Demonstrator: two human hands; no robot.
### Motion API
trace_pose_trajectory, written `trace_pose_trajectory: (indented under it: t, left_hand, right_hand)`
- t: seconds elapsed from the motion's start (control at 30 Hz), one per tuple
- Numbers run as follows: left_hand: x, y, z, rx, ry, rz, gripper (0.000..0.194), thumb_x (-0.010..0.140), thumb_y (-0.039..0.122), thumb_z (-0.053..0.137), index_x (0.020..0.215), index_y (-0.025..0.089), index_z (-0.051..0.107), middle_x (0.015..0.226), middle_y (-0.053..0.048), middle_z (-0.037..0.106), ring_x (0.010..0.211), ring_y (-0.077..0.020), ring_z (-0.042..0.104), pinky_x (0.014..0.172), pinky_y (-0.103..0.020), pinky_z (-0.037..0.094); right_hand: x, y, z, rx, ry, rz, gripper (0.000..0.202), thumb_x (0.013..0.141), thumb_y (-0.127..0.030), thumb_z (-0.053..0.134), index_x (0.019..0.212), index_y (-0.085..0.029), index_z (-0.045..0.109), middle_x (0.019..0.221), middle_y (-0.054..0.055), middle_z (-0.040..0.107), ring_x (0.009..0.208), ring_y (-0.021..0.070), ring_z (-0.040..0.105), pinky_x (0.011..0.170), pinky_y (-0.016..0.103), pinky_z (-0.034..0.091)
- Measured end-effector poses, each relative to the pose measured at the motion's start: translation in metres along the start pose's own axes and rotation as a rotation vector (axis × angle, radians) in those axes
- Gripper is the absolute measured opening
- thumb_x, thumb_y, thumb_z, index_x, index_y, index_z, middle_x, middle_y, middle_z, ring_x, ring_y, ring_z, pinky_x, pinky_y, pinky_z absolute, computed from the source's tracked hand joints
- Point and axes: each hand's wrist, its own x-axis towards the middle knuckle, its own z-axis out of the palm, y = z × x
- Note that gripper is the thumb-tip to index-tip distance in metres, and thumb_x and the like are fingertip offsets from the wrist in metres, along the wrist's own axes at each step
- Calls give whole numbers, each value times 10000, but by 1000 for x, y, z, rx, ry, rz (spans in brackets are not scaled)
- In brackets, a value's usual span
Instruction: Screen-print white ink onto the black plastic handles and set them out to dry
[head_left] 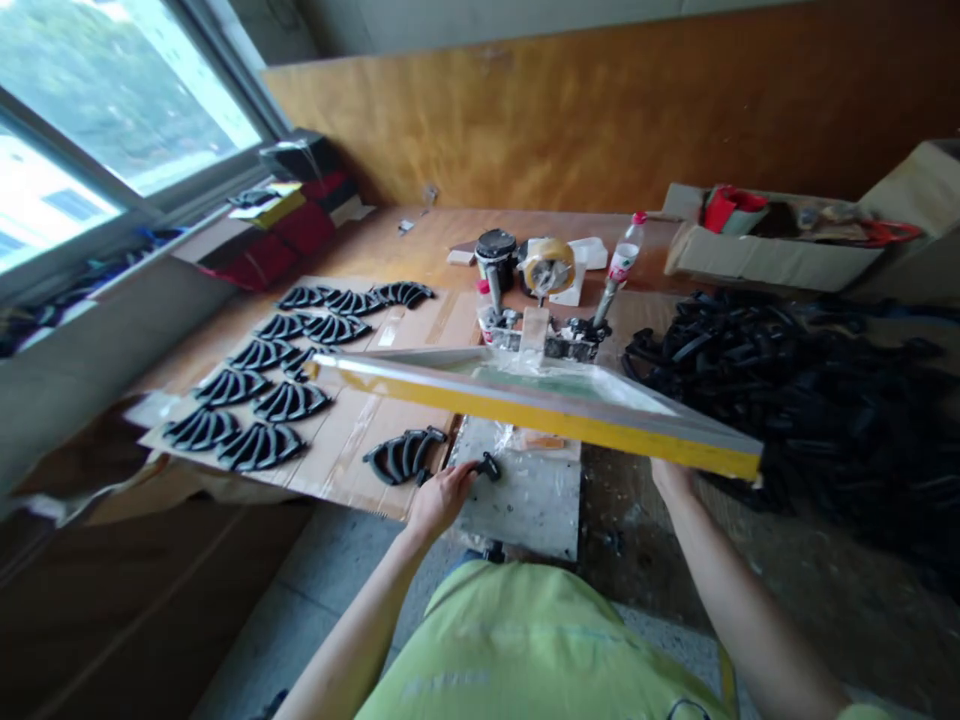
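Note:
My left hand (442, 497) is closed on one end of a small black curved plastic part (488, 466), held over the left side of a grey metal plate (517, 510). Just left of it, a few similar black parts (405, 456) lie nested on cardboard. A raised screen-printing frame (540, 412), with a yellow front edge, tilts above the plate, hinged on a clamp (570, 340) at the back. My right hand (670, 474) is at the frame's right underside, near the heap of black parts (720, 350); the frame hides its fingers.
Rows of fanned black parts (262, 400) cover the cardboard sheet (352, 430) on the left. Behind the clamp stand a dark tub (496, 246), a tape roll (549, 268) and a red-capped bottle (627, 250). An open carton (780, 258) sits back right, below a wooden board (600, 110).

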Motion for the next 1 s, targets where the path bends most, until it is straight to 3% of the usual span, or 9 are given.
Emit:
trace_pose_trajectory:
  t: [0.1, 0.2, 0.33, 0.47, 0.7, 0.9, 1.0]
  left_hand:
    - [-2, -8, -5, 31, -7, 21, 440, 970, 405, 347, 1305, 230, 572, 1125, -111, 692, 1033, -224, 656, 869, -293, 487]
    - [-6, -14, -7, 64, -24, 48, 463, 978, 408, 323, 1336, 217, 546, 1109, -114, 688, 1000, -216, 659, 844, -289, 488]
    - [-9, -19, -8, 72, -33, 75, 473, 979, 415, 324, 1353, 213, 533, 1097, -114, 687, 987, -213, 656, 835, -282, 478]
    - [-9, -22, -9, 74, -38, 86, 490, 981, 426, 306, 1362, 212, 529, 1058, -121, 689, 952, -219, 656, 798, -280, 472]
    - [-8, -26, -3, 96, -18, 115, 502, 988, 431, 282, 1348, 189, 536, 1016, -124, 684, 917, -217, 656, 761, -281, 474]
    - [-7, -28, 2, 139, 18, 121, 464, 990, 422, 308, 1333, 206, 534, 983, -87, 691, 891, -173, 658, 754, -247, 484]
    - [-7, -30, 3, 152, 26, 137, 457, 991, 422, 315, 1327, 207, 538, 987, -83, 697, 885, -163, 662, 744, -235, 484]
  right_hand:
    - [-60, -21, 29, -106, -65, -124, 274, 825, -436, 605, 1007, -253, 697, 1029, 72, 720, 968, 278, 665, 865, 429, 544]
    - [-104, -43, 74, -124, -233, -373, 203, 882, -300, 556, 1015, -273, 706, 1063, 48, 720, 1009, 236, 665, 945, 411, 521]
    - [-130, -54, 126, -203, -399, -593, 352, 909, -139, 439, 1099, -284, 697, 1095, 22, 716, 1057, 197, 652, 999, 396, 501]
    - [-143, -49, 153, -387, -503, -661, 424, 935, -121, 383, 1261, -238, 627, 1237, 58, 658, 1182, 218, 584, 1046, 425, 458]
    - [-169, -38, 165, -594, -588, -674, 521, 942, -122, 374, 1457, -193, 410, 1454, 83, 465, 1402, 263, 332, 1118, 470, 352]
    - [-184, -31, 139, -679, -610, -714, 523, 948, -117, 356, 1467, -175, 387, 1448, 79, 475, 1394, 241, 348, 1126, 423, 338]
    - [-181, -32, 138, -688, -631, -734, 529, 947, -120, 358, 1470, -190, 383, 1442, 70, 485, 1390, 241, 352, 1122, 423, 337]
